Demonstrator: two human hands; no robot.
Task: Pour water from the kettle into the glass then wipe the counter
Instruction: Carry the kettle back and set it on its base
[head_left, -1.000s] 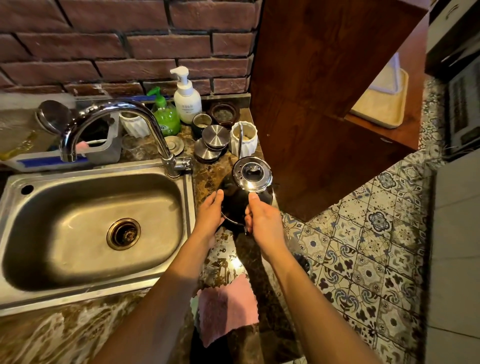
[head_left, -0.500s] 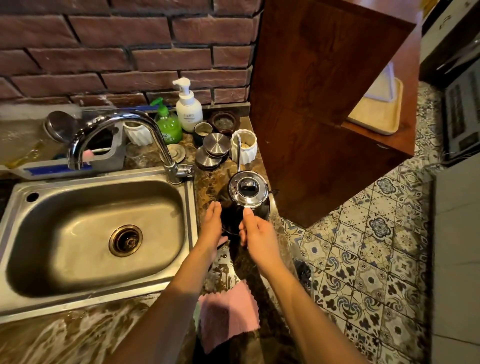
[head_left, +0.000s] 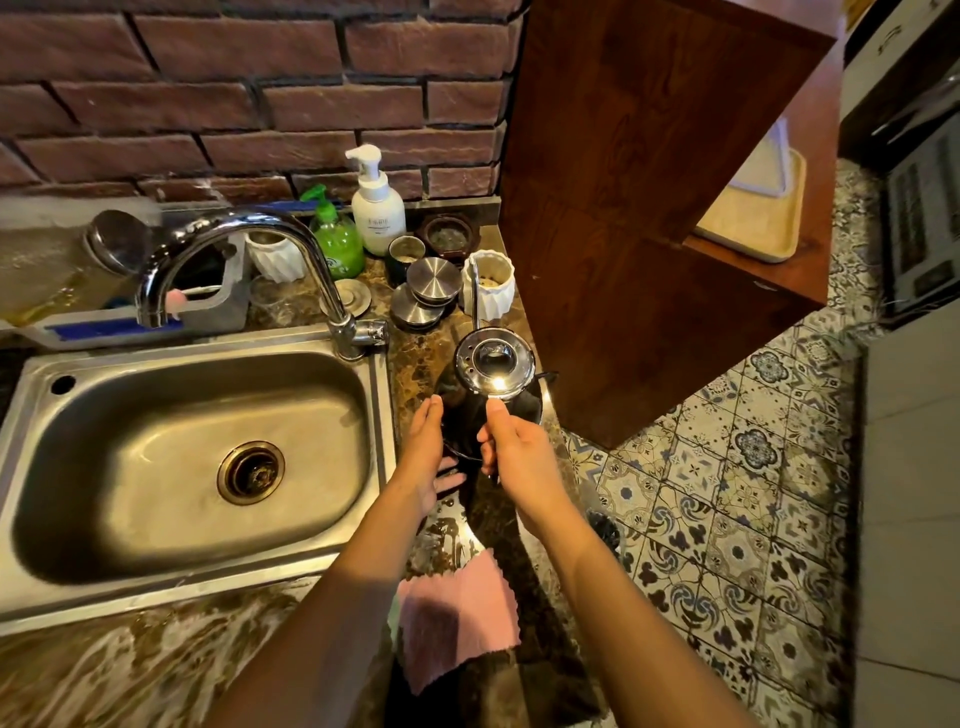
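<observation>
A black kettle (head_left: 522, 408) with a shiny steel lid and a thin spout stands or hovers just over the marble counter (head_left: 415, 358), right of the sink. My right hand (head_left: 511, 449) is closed around its handle at the near side. My left hand (head_left: 428, 449) cups the kettle's left side, thumb up and fingers curled beneath. A clear glass (head_left: 270, 301) stands behind the tap, left of the kettle and apart from it. A pink cloth (head_left: 460, 616) lies on the counter between my forearms.
A steel sink (head_left: 171, 467) with a curved tap (head_left: 311, 260) fills the left. Soap bottles (head_left: 376, 208), white cups (head_left: 491, 283), steel lids (head_left: 428, 293) and small jars crowd the counter behind the kettle. A wooden cabinet (head_left: 649, 208) rises close on the right; tiled floor lies below it.
Both hands stay on the kettle. The kettle has shifted slightly left and toward me, and my view has tilted a little.
</observation>
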